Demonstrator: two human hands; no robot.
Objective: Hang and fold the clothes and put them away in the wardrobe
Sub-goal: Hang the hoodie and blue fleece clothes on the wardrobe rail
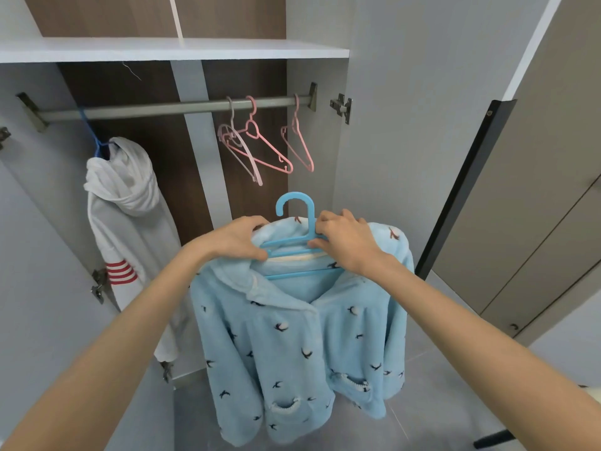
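A light blue fleece jacket [292,346] with small bird prints hangs on a blue plastic hanger [294,206], held up in front of the open wardrobe. My left hand [239,237] grips the jacket's collar and the hanger's left arm. My right hand [344,242] pinches the hanger just below its hook, at the neck. The hook stands free below the grey wardrobe rail [175,107]. A white hooded garment with red stripes [126,222] hangs on a blue hanger at the rail's left end.
Three bare pink hangers [260,144] hang at the rail's right end. A white shelf [169,48] runs above the rail. The wardrobe's right door [406,125] stands open, with a dark-edged panel [465,190] beyond it. Grey tiled floor lies below.
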